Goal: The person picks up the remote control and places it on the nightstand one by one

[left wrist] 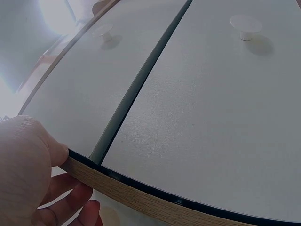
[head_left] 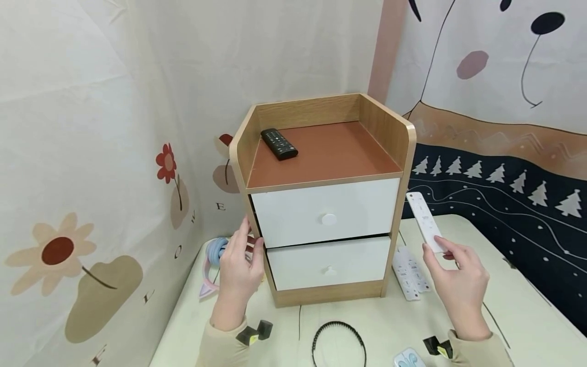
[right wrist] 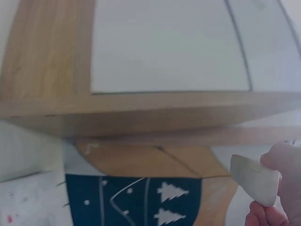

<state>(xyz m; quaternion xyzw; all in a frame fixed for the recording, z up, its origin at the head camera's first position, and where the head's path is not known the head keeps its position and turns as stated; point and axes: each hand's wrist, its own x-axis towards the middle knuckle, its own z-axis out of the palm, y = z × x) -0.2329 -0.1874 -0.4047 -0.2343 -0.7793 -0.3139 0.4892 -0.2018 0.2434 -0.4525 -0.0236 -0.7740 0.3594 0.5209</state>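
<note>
A wooden cabinet with two white drawers stands before me. My left hand grips the cabinet's left side panel. In the left wrist view, the thumb lies at the front edge and bent fingers are behind the panel. The upper drawer and lower drawer look closed, each with a round white knob. To the right of the cabinet, my right hand pinches the lower end of a long flat white strip with faint grey markings, raised above the table. Its exact kind is unclear.
A black remote control lies on the cabinet's brown top. Two white strips with slot-like marks lie right of it. A blue and pink item is behind my left hand. In front are a black headband and a small white case.
</note>
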